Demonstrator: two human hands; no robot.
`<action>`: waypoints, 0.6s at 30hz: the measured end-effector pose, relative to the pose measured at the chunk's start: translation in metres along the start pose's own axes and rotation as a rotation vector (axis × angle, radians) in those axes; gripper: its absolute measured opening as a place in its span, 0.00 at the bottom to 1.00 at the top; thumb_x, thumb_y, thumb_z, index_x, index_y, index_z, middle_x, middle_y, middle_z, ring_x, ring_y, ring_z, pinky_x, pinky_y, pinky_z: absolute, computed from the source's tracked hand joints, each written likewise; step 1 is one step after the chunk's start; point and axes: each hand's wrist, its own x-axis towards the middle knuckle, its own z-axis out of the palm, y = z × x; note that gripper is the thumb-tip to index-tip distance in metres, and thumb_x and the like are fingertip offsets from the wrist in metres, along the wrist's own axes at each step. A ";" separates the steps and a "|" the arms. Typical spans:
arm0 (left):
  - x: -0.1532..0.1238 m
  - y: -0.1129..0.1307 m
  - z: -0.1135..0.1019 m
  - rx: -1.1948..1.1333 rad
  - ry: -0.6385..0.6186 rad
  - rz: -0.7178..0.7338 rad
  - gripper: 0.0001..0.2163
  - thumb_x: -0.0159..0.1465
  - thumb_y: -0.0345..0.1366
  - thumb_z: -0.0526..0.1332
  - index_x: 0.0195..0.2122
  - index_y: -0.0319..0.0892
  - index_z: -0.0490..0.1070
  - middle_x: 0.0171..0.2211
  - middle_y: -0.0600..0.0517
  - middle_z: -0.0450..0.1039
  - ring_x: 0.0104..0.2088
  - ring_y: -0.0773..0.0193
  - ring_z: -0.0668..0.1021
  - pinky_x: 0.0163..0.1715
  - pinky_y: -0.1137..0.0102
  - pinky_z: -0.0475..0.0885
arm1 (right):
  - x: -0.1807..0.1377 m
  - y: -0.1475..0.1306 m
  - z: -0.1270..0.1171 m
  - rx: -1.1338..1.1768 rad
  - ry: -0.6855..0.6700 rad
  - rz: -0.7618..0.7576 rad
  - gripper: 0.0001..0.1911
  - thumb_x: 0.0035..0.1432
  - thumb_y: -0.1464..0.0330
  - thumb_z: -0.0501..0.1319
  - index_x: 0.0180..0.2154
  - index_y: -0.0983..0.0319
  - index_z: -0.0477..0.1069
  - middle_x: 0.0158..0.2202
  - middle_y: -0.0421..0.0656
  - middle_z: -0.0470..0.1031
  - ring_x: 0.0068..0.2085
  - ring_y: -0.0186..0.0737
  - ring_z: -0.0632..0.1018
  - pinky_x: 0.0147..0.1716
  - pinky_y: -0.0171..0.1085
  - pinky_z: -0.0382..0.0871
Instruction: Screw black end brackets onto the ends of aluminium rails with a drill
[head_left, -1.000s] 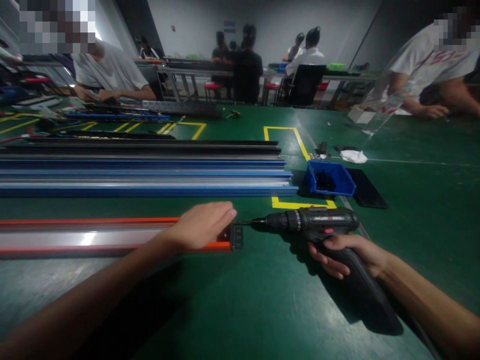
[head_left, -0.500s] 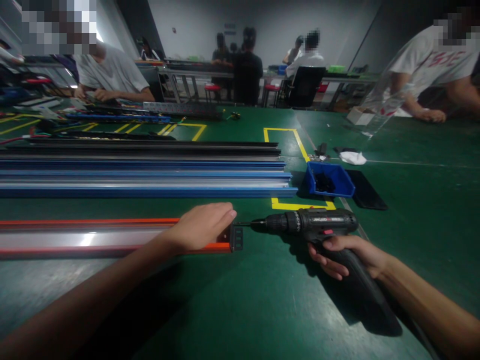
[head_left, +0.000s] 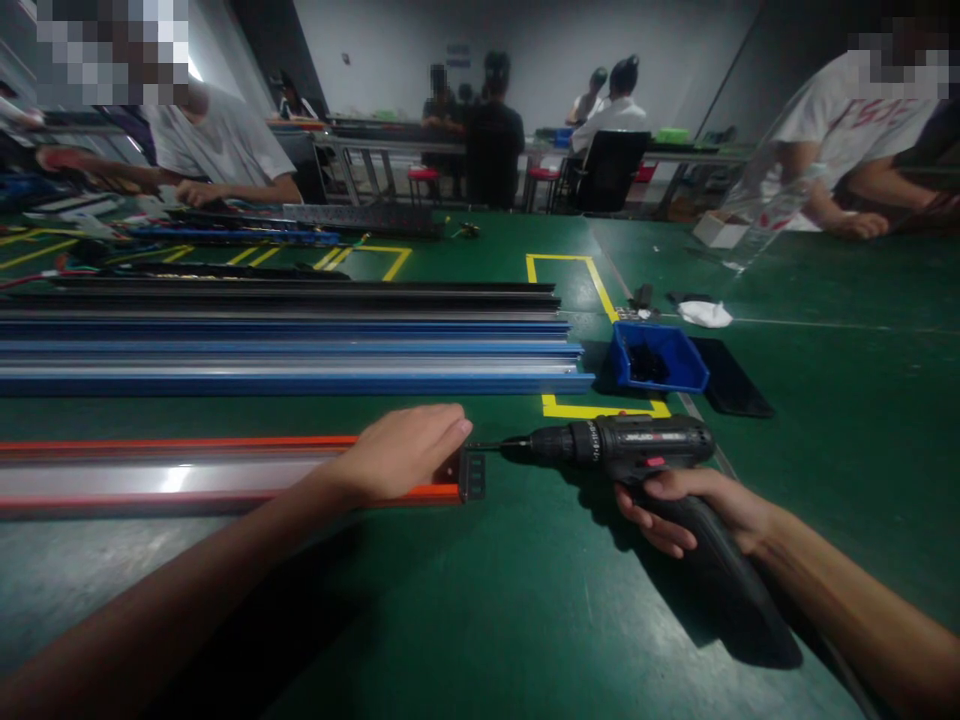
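My right hand (head_left: pixel 697 515) is wrapped around the grip of a black cordless drill (head_left: pixel 652 443), which points left. Its long thin bit (head_left: pixel 487 446) reaches the black end plate (head_left: pixel 474 476) on an orange-edged metal rail (head_left: pixel 165 475). Over that same end of the rail lies my left hand (head_left: pixel 409 450), back upward and fingers closed together on it, holding the rail against the table. What the bit's tip touches is hidden beside my left fingers.
Beyond the rail lie several blue rails (head_left: pixel 300 382) and black rails (head_left: pixel 300 297). A blue bin (head_left: pixel 686 372) with small black parts stands by a dark flat slab (head_left: pixel 739 385). Farther off are a white crumpled piece (head_left: pixel 705 314), a clear bottle (head_left: pixel 772 220) and several people at work.
My hands, the drill and the rail stay practically where they were. In the background, the person at the left has stretched an arm out to the left; the person at the right has shifted slightly.
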 end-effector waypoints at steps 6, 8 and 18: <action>0.000 0.001 -0.001 0.005 -0.005 -0.010 0.20 0.76 0.48 0.40 0.36 0.45 0.63 0.35 0.51 0.70 0.35 0.59 0.72 0.36 0.64 0.63 | 0.000 0.001 0.001 0.002 0.005 0.001 0.14 0.63 0.66 0.63 0.43 0.71 0.78 0.32 0.44 0.75 0.20 0.24 0.69 0.25 0.29 0.73; -0.001 0.002 -0.002 0.009 -0.009 -0.019 0.20 0.76 0.48 0.40 0.36 0.45 0.63 0.36 0.51 0.70 0.35 0.59 0.72 0.36 0.64 0.63 | -0.001 0.001 0.001 0.005 0.005 -0.003 0.14 0.63 0.66 0.63 0.43 0.72 0.78 0.32 0.44 0.75 0.20 0.25 0.69 0.25 0.29 0.72; 0.000 0.001 -0.001 0.035 -0.013 -0.014 0.20 0.76 0.47 0.39 0.36 0.45 0.64 0.36 0.50 0.71 0.36 0.58 0.73 0.37 0.64 0.63 | -0.001 0.000 0.002 -0.001 0.005 0.006 0.14 0.63 0.66 0.63 0.42 0.71 0.79 0.32 0.44 0.76 0.20 0.25 0.69 0.25 0.29 0.72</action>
